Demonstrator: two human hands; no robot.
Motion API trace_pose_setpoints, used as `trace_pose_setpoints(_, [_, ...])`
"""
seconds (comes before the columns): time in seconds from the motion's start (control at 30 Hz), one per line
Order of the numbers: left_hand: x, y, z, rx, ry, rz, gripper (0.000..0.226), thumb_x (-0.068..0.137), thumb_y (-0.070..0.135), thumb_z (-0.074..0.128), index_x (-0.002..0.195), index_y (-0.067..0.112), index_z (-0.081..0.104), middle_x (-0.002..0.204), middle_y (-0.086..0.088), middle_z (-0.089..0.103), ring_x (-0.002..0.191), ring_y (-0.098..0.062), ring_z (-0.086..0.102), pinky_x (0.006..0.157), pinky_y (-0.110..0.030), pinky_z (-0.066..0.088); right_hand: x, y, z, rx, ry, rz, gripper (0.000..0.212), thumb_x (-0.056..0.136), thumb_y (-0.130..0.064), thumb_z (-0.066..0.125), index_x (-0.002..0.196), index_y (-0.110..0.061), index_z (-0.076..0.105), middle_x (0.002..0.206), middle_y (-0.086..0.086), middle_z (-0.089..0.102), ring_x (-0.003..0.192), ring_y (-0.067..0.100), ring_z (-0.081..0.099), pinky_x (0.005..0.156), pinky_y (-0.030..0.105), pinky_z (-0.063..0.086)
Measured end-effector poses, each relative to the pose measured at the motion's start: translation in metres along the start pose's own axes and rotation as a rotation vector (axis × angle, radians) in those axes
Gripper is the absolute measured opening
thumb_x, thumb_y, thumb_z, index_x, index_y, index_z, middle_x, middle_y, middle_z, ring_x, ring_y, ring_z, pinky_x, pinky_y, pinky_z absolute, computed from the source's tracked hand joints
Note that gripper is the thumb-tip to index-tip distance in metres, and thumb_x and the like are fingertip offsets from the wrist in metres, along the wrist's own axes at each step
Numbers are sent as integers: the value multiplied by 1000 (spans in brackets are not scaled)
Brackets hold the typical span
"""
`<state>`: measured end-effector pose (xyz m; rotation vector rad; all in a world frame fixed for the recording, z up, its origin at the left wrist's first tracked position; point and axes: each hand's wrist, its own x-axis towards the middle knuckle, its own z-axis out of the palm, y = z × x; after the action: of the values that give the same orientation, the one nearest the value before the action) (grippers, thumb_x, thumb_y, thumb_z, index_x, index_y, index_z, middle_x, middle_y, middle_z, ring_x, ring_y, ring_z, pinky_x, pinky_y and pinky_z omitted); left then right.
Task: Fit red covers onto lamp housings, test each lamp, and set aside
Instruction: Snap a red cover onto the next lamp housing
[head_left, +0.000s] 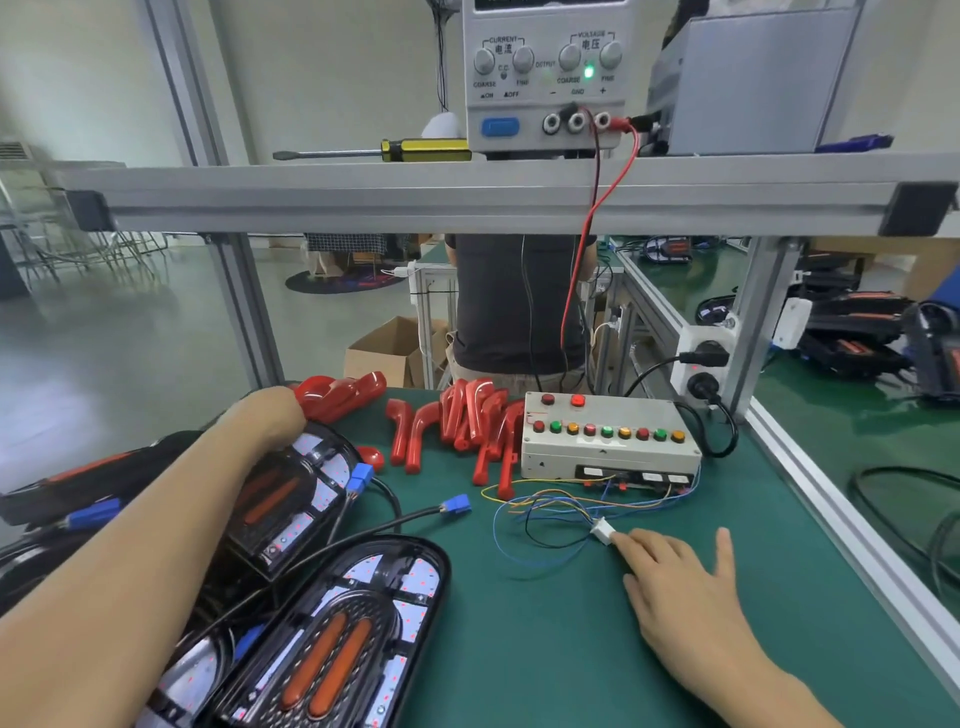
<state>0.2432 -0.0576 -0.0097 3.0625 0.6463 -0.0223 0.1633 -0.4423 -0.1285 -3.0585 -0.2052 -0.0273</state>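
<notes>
Two black lamp housings lie at the left of the green mat: a far one (291, 493) and a near one (358, 629) with orange strips. Their cables end in blue plugs (457, 503). Red covers lie in a small pile (340, 395) at the back left and a bigger pile (467, 423) at the middle. My left hand (270, 415) reaches over the far housing and ends beside the small pile, its fingers hidden. My right hand (685, 577) lies flat on the mat, its fingertips touching the white connector (602, 532) of the test box's thin wires.
A white test box (608, 441) with coloured buttons stands at the back right. On the shelf above are a power supply (545, 78) with red and black leads and a yellow screwdriver (415, 149). More housings (78, 478) are stacked at the left. A person (519, 312) stands behind the bench.
</notes>
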Motion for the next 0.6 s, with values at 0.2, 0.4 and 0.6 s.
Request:
trace_pose_setpoints(0.2, [-14,11,-18,-145,453,101,24,96,15,43,108,6,62,114,-24,62,104,-41,58,80,-41,45,-4,-7,-8,89,37,-14,48,103,-36,30,150,-40,19,145,-21,28,138,2,26,116,55,-10])
trace_pose_setpoints(0.4, [-47,50,-55,-534,563,282,29,97,16,47,117,11,67,120,-18,65,115,-37,56,94,-40,43,-6,-34,-28,589,197,-162,47,99,-41,48,144,-31,40,142,-20,37,135,-1,31,115,22,15])
trace_pose_setpoints(0.6, [-52,100,-60,-755,459,389,24,93,10,49,99,3,71,101,-20,69,97,-31,61,91,-39,47,-6,-93,-59,1403,-203,-169,56,78,-52,62,125,-21,54,118,-12,64,115,2,58,102,19,43])
